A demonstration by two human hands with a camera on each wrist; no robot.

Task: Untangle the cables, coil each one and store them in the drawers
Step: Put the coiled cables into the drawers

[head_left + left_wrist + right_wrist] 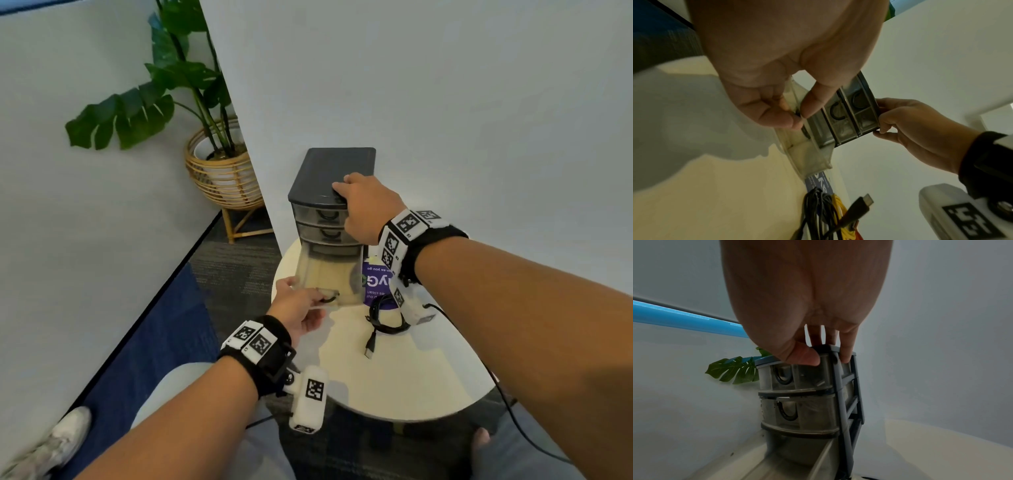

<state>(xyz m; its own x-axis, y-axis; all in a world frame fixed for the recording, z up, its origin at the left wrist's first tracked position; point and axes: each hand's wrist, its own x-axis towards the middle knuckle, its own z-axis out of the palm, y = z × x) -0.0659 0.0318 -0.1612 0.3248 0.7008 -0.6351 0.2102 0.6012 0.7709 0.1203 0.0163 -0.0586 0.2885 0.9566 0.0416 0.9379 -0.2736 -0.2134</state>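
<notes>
Right hand (368,209) clamped over the dark-grey plastic drawer tower's (334,171) top corner, steadying it; left hand (298,310) fingers (777,113) pinching the pulled-out clear bottom drawer's (325,277) handle. Coiled black cable (385,317) waiting on the cream round bench (411,377), right of the tower.

**Drawer unit at the back of the tabletop, cables to its right**

The drawer unit (330,192) stands at the far side of the tabletop (404,373), close against the wall (445,85). Its bottom drawer (325,277) sticks out toward the near edge; the two drawers above sit pushed in. The left hand (298,306) is at the front of that bottom drawer, on its handle. The right hand (368,205) rests on the unit's top front right corner. A card (375,279) lies flat just right of the unit. The bundle of cables (387,317) lies partly on the card, in front of it, one plug (370,344) pointing toward the near edge. A potted plant (219,161) stands on the floor behind and left of the tabletop.
</notes>
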